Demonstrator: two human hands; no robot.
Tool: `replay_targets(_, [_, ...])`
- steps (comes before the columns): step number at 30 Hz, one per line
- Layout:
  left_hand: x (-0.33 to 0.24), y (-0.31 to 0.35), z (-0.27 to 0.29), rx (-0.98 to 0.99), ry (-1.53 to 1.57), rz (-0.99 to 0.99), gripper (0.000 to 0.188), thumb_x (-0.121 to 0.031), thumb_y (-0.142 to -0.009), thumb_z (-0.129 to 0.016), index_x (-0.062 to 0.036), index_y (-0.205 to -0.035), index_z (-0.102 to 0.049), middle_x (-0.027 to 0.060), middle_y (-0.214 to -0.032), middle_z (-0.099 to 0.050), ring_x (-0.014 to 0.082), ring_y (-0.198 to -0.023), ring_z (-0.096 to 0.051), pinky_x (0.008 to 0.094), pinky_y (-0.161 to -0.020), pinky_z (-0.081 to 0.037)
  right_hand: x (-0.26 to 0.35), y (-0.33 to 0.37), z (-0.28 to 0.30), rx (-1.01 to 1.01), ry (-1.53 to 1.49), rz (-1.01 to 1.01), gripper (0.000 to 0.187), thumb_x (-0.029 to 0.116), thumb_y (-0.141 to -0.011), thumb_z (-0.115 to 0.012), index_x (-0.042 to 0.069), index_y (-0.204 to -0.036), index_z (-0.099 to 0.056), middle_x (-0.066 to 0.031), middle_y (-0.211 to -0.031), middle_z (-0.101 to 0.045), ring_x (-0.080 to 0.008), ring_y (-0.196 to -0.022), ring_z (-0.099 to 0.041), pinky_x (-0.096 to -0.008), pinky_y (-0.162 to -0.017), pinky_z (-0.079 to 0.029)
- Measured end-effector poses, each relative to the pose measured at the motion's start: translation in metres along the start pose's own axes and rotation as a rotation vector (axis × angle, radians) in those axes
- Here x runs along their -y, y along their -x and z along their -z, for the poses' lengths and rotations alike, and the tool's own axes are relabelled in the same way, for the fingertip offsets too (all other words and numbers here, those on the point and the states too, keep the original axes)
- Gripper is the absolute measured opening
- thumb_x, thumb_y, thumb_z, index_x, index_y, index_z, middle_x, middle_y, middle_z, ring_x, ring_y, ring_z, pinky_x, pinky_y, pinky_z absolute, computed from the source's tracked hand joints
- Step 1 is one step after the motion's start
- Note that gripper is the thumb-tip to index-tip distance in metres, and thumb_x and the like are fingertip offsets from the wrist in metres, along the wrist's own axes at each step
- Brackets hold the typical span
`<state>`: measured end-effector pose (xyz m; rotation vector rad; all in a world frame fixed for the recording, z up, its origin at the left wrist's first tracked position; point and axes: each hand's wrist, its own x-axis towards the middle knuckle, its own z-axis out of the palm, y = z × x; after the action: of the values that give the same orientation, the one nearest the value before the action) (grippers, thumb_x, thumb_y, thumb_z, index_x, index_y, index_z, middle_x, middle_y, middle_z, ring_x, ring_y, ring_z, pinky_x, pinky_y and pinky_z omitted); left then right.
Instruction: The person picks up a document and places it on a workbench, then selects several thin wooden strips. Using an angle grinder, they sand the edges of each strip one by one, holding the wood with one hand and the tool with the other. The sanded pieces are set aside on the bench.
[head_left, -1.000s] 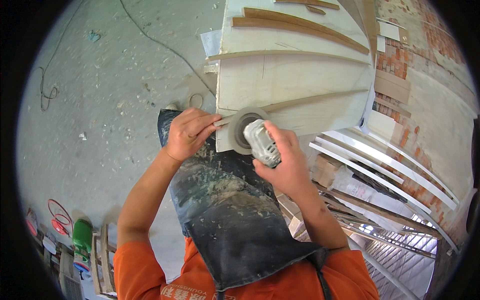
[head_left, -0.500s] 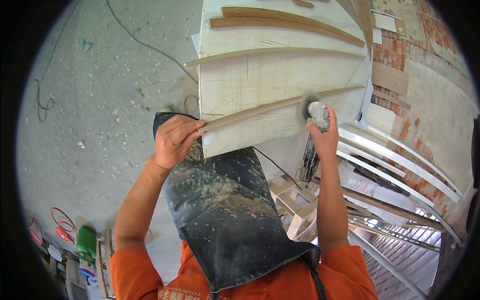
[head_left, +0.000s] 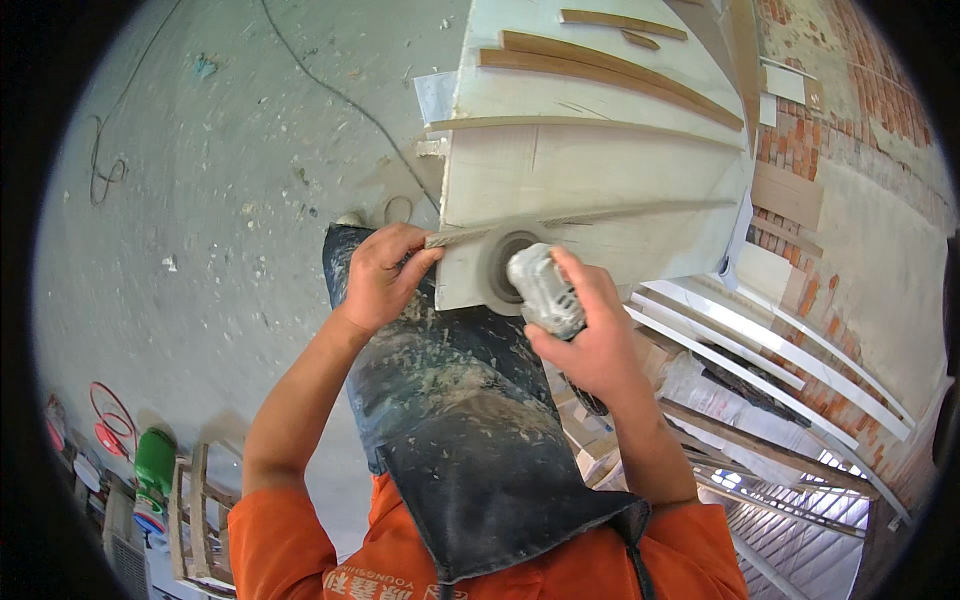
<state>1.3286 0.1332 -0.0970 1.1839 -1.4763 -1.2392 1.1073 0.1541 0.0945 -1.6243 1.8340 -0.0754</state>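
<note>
My left hand (head_left: 384, 278) pinches the left end of a long, thin, slightly curved wooden strip (head_left: 640, 211), which lies across a white board (head_left: 590, 172). My right hand (head_left: 602, 335) is closed around the grey, dusty body of an angle grinder (head_left: 548, 290). Its round disc (head_left: 499, 268), blurred as if spinning, is at the strip's near edge, a short way right of my left fingers. Whether the disc touches the wood I cannot tell. A black, dust-stained apron (head_left: 470, 480) hangs below the board's near edge.
Farther back on the board lie another thin strip (head_left: 590, 122) and several brown curved wooden pieces (head_left: 620, 72). White curved strips (head_left: 770, 325) lean at right by a brick wall (head_left: 785, 150). A cable (head_left: 350, 100) crosses the grey floor. A green cylinder (head_left: 154, 465) stands lower left.
My right hand has brought the grinder leftward along the strip, from near its right part to close beside my left hand. My left hand still pinches the strip's end. The whole view has shifted slightly.
</note>
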Motion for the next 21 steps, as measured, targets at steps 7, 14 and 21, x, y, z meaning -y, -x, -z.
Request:
replay_targets(7, [0.005,-0.006,0.001,-0.01,0.065,-0.078,0.015,-0.002,-0.085,-0.075,-0.0024,-0.1,-0.072,0.0139,-0.09,-0.071,0.0337,-0.081,-0.067,0.0375,-0.073,-0.054,0.038,-0.026,-0.006,0.192,0.034,0.055,0.08,0.019,-0.078,-0.082,0.02,-0.151,-0.051,-0.0172,-0.123,-0.059,-0.04,-0.102,-0.069,-0.0449,-0.087,-0.056])
replay_targets(14, [0.01,-0.004,0.006,0.022,0.047,-0.05,0.014,-0.004,-0.086,-0.076,-0.0023,-0.099,-0.072,0.0137,-0.087,-0.069,0.0332,-0.078,-0.067,0.0376,-0.072,-0.053,0.028,-0.03,0.001,0.153,0.077,0.012,0.079,0.019,-0.078,-0.081,0.021,-0.151,-0.051,-0.0194,-0.125,-0.059,-0.0401,-0.105,-0.069,-0.0448,-0.09,-0.056])
replay_targets(21, [0.004,-0.003,0.009,0.031,0.051,-0.037,0.01,-0.006,-0.088,-0.077,-0.001,-0.095,-0.073,0.0131,-0.085,-0.07,0.0301,-0.076,-0.067,0.0356,-0.07,-0.052,-0.078,-0.025,0.043,-0.111,0.202,-0.083,0.081,0.02,-0.077,-0.082,0.011,-0.152,-0.05,-0.0193,-0.13,-0.062,-0.0367,-0.117,-0.065,-0.042,-0.099,-0.052])
